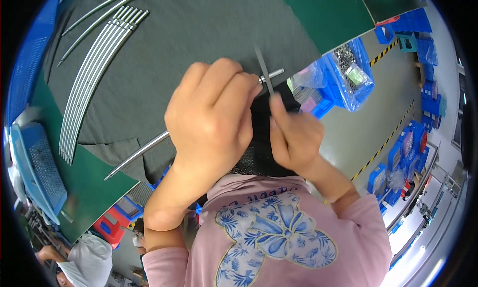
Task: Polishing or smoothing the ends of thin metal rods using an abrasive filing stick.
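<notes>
The left hand (211, 117) is closing its fingers around a long metal rod (144, 152) lying across the grey mat (199, 23) near the table's edge; the right hand (294, 135) is pinching a thin dark strip (264, 70) against the rod's tip; a row of spare rods (92, 72) is lying toward the mat's left side; a blue bag (343, 77) is sitting just beyond the table's edge.

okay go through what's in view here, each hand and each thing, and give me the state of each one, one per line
left hand: closed around a metal rod
metal rod: held, slanting over the grey mat
right hand: pinching a thin dark strip
thin dark strip: upright at the rod's tip
row of rods: lying side by side
grey mat: spread flat
</notes>
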### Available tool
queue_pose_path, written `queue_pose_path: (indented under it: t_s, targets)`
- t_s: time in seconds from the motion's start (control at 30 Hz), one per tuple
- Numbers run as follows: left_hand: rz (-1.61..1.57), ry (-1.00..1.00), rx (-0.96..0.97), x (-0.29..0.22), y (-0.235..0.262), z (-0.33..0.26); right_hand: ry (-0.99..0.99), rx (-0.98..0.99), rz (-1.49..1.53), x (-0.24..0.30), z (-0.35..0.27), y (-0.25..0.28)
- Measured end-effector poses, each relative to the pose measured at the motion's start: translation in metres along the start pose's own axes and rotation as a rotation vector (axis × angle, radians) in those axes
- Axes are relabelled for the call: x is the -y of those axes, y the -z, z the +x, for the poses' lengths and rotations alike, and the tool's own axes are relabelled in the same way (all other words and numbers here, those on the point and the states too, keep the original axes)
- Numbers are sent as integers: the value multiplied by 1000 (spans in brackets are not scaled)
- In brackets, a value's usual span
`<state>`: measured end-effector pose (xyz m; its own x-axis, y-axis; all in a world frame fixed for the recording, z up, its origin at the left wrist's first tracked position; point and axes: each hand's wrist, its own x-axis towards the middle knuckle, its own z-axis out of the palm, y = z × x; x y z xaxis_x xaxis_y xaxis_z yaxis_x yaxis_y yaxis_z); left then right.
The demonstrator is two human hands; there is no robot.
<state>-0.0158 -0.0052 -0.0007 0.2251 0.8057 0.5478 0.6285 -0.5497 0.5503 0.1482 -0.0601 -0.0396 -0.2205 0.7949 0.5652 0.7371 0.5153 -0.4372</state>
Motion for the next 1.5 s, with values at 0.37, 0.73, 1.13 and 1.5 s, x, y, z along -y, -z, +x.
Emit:
queue_pose_path:
  t_s: [0.37,0.73,1.13,1.5]
  targets:
    - [27,4,10,-2,1,0,-40,252,-31,15,33,42]
    - [27,-26,20,-1,3,3,4,131,-43,7,25,13]
    - [32,-19,45,0,8,5,18,28,-64,8,15,1]
    - [36,-27,84,2,10,7,-3,-124,44,-12,-45,-6]
